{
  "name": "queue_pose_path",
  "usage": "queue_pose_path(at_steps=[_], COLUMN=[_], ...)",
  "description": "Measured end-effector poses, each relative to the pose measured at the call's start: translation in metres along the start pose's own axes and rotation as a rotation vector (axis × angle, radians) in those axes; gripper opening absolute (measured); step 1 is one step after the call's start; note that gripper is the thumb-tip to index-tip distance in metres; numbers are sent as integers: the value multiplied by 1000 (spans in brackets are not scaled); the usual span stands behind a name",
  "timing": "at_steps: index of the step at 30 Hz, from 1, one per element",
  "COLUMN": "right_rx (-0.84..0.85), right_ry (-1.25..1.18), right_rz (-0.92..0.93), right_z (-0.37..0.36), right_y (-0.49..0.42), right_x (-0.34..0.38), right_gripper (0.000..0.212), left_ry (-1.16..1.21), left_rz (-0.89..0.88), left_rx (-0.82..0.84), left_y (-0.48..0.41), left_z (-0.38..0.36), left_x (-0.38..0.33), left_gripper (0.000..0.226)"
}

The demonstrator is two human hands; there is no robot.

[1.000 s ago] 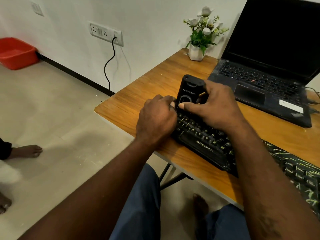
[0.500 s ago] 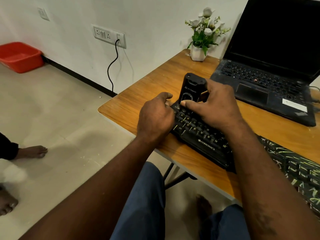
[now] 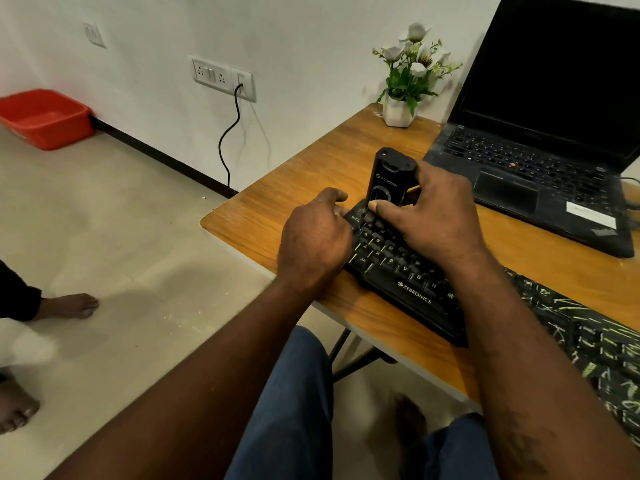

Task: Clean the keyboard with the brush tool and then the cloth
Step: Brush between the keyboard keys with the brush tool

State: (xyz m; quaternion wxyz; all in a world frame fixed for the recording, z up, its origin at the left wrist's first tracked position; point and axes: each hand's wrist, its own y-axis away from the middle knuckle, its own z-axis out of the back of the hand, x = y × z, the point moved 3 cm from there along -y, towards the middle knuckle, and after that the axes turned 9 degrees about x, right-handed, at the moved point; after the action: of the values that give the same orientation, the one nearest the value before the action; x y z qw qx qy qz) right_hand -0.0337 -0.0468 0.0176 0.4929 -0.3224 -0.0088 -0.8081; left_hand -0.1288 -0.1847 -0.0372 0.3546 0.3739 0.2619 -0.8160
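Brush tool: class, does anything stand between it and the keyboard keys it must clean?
Nothing visible does. The right hand holds the brush tool upright at the far-left keys of the keyboard; the left hand rests beside them.

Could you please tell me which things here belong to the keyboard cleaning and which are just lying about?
In the job: keyboard; brush tool, gripped by the right hand; left hand, holding the keyboard's end.
Lying about: laptop, plant, red tub, cable.
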Motion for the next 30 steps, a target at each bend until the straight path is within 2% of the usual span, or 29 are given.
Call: queue_pose_path(at_steps=[6,14,21,26,30], right_rx=[-46,-100,-80,-65,-72], right_ry=[33,60,-3,-76,-140], right_rz=[-69,-126,-172,-144,-160], right_z=[8,14,15,9,10], right_y=[0,0,1,0,-3], right_x=[-9,-15,-23,-23,-27], right_gripper=[47,51,52,51,62], left_ry=[-95,-199,-248,-316,-363], left_rz=[-42,-46,-57,-62,-68], left_rx=[25,62,79,119,132], left_y=[-2,-4,0,0,-1], left_z=[-4,-8,-8,-12,-12], left_x=[-2,-1,-5,-5,-7], left_gripper=[34,42,38,46,54])
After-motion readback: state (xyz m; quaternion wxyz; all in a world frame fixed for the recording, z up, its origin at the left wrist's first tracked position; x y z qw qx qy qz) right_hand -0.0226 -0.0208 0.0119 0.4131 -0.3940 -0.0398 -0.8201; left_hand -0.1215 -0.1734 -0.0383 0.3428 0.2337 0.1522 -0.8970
